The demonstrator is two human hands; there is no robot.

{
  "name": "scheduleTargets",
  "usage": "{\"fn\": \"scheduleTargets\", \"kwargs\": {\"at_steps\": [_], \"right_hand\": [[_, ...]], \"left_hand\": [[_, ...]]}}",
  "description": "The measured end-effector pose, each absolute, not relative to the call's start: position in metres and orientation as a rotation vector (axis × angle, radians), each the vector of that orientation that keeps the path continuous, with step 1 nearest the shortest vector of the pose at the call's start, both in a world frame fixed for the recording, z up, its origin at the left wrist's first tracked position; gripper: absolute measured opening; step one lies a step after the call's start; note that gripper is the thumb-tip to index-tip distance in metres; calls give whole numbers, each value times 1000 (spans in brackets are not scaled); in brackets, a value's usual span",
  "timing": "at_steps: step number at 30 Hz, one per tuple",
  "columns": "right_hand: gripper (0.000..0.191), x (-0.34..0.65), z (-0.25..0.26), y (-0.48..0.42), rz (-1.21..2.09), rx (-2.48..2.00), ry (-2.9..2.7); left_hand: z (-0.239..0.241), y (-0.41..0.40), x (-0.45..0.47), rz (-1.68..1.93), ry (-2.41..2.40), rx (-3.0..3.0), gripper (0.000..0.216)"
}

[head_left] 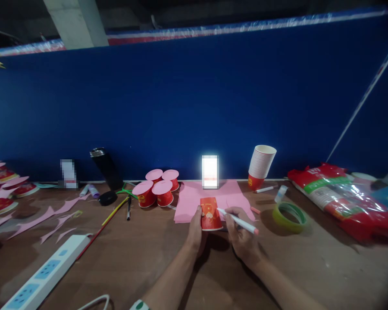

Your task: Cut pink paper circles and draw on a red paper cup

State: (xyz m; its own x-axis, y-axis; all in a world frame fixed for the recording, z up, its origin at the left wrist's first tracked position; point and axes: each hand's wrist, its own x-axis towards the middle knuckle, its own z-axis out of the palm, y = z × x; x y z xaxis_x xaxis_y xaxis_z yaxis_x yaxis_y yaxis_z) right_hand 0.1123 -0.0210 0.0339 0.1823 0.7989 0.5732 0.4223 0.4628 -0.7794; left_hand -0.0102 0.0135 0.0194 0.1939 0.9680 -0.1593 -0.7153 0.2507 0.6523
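Brown wooden table (pixel 142 258) against a blue partition wall (pixel 194 107).
My left hand (pixel 195 228) wraps the upside-down red paper cup (pixel 210 214), which stands at the near edge of the pink paper sheet (pixel 194 198); my right hand (pixel 242 237) pinches a white marker (pixel 237 221), its tip against the cup's side.

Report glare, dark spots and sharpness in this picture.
Head view: the lit screen is blown out to white glare. Head view: the corners fall dark. Head view: the red cup, left hand and right hand with its pen look sharp.
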Motion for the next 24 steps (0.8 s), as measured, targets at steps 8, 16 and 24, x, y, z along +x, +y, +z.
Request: {"fn": "scheduleTargets", "kwargs": {"at_steps": [8, 16, 24], "right_hand": [[11, 112, 28, -19, 400, -1143, -1425], [10, 113, 33, -21, 370, -1136, -1447], [14, 114, 30, -18, 352, -1120, -1442]], "left_hand": [[21, 14, -10, 1248, 643, 484, 39], [21, 14, -10, 1234, 650, 497, 40], [20, 14, -10, 1255, 650, 473, 38]]}}
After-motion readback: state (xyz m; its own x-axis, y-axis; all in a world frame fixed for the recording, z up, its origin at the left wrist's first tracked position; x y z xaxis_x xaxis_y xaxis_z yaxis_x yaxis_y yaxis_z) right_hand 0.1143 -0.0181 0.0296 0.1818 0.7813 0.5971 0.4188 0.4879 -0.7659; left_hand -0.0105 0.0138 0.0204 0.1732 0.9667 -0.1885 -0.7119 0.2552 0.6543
